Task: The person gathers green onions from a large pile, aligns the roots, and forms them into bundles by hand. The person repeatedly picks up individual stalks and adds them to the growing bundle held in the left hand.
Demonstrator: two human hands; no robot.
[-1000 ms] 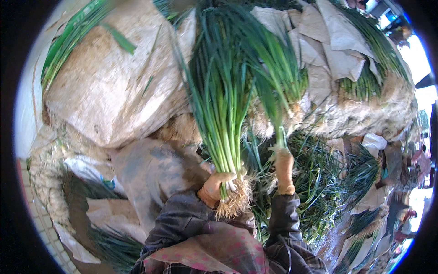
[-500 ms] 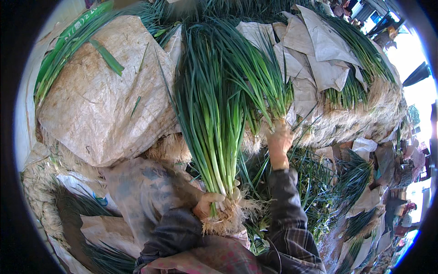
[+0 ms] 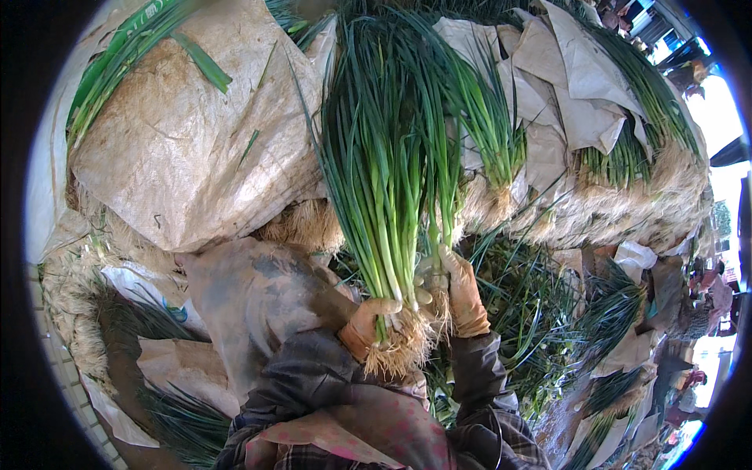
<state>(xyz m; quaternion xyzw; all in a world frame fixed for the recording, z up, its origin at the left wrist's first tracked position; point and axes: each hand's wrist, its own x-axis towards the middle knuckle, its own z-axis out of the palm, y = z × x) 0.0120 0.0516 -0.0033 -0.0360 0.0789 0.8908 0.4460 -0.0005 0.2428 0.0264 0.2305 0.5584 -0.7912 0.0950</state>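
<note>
A thick bunch of spring onions (image 3: 384, 204) stands out in front of me, leaves pointing away and pale roots (image 3: 399, 345) toward my body. My left hand (image 3: 365, 326) is closed round its white stems just above the roots. Close beside it on the right, my right hand (image 3: 465, 296) grips a smaller few spring onions (image 3: 446, 207) near their root end; their roots hang below the fingers. Another bunch of spring onions (image 3: 501, 145) lies beyond my right hand on the sacking, untouched.
A large dirty beige sack sheet (image 3: 188, 133) covers a heap at the left. Brown sacking pieces (image 3: 540, 78) lie over stacked spring onions with dense roots (image 3: 611, 204) at the right. Loose green leaves (image 3: 525, 313) litter the ground right of my arm. People stand at the far right.
My right hand has come back toward me and left, from the bunch on the sacking to beside the left hand, bringing a few spring onions. My left hand keeps its hold.
</note>
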